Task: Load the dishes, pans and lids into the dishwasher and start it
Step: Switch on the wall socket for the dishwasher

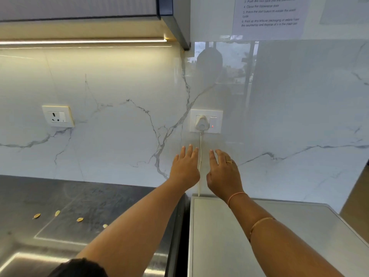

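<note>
At the near left edge a dark sleeve [79, 268] shows, above a steel counter [24, 246] whose dark inset panel carries four small pale scraps [79, 219] in a loose row. To the right, just beside the counter, stands a white appliance [259, 246] with a flat top. Whether it is the dishwasher cannot be told from this angle.

Both bare forearms reach away over these surfaces. The right one wears a thin bangle [261, 220] and a pink thread band [236, 196] at the wrist.

The left hand [184, 166] and right hand [223, 172] are held flat with fingers straight and close together, palms toward the wall, gripping nothing. A ring [229, 162] sits on the right hand. Between the hands a white cord [200, 156] runs down behind the appliance's far edge. Whether the fingertips touch the wall cannot be told.

Just above the hands, a white plug [202, 122] sits in a wall socket plate [217, 116] with a small red light [212, 126]. A second socket [58, 116] is far left on the marble backsplash [119, 136]. Higher up are a lit cabinet underside [83, 40] and a printed instruction sheet [269, 15].
</note>
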Demonstrator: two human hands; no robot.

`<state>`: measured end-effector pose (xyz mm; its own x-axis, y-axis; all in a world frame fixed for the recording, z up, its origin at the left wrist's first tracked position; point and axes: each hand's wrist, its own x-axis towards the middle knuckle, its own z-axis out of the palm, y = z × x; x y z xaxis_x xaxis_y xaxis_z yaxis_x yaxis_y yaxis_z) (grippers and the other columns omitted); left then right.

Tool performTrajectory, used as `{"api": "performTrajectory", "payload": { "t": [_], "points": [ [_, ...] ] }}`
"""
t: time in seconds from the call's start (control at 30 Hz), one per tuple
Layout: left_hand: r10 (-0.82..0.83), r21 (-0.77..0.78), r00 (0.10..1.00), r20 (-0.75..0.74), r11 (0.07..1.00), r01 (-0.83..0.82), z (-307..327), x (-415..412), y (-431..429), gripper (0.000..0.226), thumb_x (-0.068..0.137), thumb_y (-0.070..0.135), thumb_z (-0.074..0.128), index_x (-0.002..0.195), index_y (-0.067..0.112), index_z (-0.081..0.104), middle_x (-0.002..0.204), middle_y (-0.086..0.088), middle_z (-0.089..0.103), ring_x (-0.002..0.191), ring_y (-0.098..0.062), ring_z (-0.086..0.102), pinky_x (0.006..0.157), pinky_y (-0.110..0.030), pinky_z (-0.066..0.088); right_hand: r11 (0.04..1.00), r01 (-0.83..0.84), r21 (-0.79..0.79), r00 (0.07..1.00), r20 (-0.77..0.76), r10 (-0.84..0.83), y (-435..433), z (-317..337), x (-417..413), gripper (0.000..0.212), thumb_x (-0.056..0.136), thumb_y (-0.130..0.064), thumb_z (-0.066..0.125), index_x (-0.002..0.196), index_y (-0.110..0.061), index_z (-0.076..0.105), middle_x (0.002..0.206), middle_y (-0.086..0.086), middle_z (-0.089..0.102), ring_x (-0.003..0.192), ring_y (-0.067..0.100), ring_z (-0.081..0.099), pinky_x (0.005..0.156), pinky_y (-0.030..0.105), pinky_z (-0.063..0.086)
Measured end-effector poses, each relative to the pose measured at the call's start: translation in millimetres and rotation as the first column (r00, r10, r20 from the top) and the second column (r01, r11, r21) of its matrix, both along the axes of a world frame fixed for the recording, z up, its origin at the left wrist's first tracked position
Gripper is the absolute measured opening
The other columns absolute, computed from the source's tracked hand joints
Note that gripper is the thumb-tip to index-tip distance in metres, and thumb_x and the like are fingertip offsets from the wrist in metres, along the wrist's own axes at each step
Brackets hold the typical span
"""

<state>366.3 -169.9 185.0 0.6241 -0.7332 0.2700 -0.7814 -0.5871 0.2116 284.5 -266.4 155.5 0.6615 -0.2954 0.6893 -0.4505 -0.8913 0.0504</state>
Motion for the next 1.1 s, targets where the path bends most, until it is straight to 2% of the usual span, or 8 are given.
{"api": "performTrajectory", "payload": {
  "t": [0.17,0.23,0.33,0.5,0.6,0.73,0.93,1.1],
  "points": [
    [-0.029,-0.199,0.988,-0.153,0.98,-0.002,-9,-39,28,0.062,0.094,0.008,0.039,0.149,0.013,0.011,0.158,-0.006,0.008,0.146,-0.025,-0.001,0.119,-0.036,0.009,0.998,-0.051,0.043,0.998,0.039,0.049,28,-5,-35,0.055,0.068,-0.01,0.072,0.12,0.003,0.059,0.114,0.021,0.063,0.104,0.035,0.063,0.081,0.041,0.054],
    [-0.044,-0.257,0.982,-0.186,0.966,-0.006,-13,-54,40,0.059,0.095,0.01,0.04,0.149,0.013,0.015,0.157,-0.005,0.015,0.146,-0.024,0.003,0.118,-0.036,0.012,0.995,-0.061,0.079,0.997,0.059,0.056,41,-10,-46,0.051,0.074,-0.012,0.063,0.123,0.003,0.057,0.115,0.022,0.062,0.105,0.035,0.062,0.083,0.041,0.054],
    [-0.058,-0.29,0.976,-0.209,0.957,-0.005,-22,-74,57,0.055,0.097,0.014,0.042,0.148,0.014,0.019,0.155,-0.004,0.022,0.146,-0.024,0.009,0.118,-0.037,0.016,0.989,-0.072,0.128,0.994,0.09,0.061,61,-19,-63,0.052,0.076,-0.016,0.053,0.124,0.004,0.055,0.114,0.021,0.062,0.104,0.034,0.063,0.083,0.039,0.054],
    [-0.098,-0.342,0.956,-0.275,0.94,-0.002,-39,-101,81,0.051,0.097,0.02,0.044,0.145,0.018,0.027,0.15,-0.003,0.03,0.141,-0.02,0.025,0.116,-0.035,0.026,0.964,-0.115,0.24,0.981,0.182,0.072,100,-37,-90,0.051,0.083,-0.017,0.052,0.13,0.002,0.05,0.121,0.02,0.06,0.11,0.034,0.059,0.087,0.038,0.052],
    [-0.115,-0.395,0.941,-0.317,0.918,-0.021,-45,-116,95,0.047,0.097,0.021,0.045,0.142,0.021,0.033,0.148,0.0,0.034,0.138,-0.018,0.031,0.111,-0.032,0.029,0.928,-0.129,0.349,0.973,0.226,0.051,120,-49,-103,0.051,0.092,-0.014,0.051,0.14,-0.002,0.04,0.135,0.018,0.05,0.125,0.032,0.048,0.099,0.034,0.04],
    [-0.15,-0.411,0.93,-0.337,0.912,-0.001,-59,-137,111,0.044,0.097,0.021,0.045,0.14,0.024,0.036,0.147,0.002,0.037,0.136,-0.016,0.034,0.109,-0.03,0.031,0.9,-0.109,0.421,0.981,0.193,0.028,138,-60,-125,0.057,0.095,-0.02,0.049,0.146,-0.009,0.027,0.146,0.012,0.039,0.135,0.027,0.037,0.103,0.024,0.022],
    [-0.218,-0.426,0.914,-0.342,0.903,0.056,-88,-165,129,0.041,0.097,0.021,0.044,0.138,0.022,0.038,0.144,0.005,0.04,0.133,-0.011,0.036,0.107,-0.022,0.029,0.873,-0.085,0.48,0.985,0.171,0.002,152,-83,-160,0.057,0.091,-0.025,0.042,0.144,-0.006,0.032,0.142,0.015,0.044,0.13,0.031,0.043,0.101,0.026,0.026],
    [-0.238,-0.433,0.896,-0.374,0.899,0.058,-118,-198,144,0.036,0.097,0.018,0.045,0.133,0.02,0.046,0.137,0.006,0.046,0.126,-0.006,0.042,0.1,-0.013,0.027,0.85,-0.091,0.519,0.991,0.131,0.026,161,-104,-197,0.057,0.089,-0.02,0.047,0.144,-0.007,0.033,0.14,0.014,0.047,0.127,0.03,0.047,0.098,0.026,0.033]
  ]
}}
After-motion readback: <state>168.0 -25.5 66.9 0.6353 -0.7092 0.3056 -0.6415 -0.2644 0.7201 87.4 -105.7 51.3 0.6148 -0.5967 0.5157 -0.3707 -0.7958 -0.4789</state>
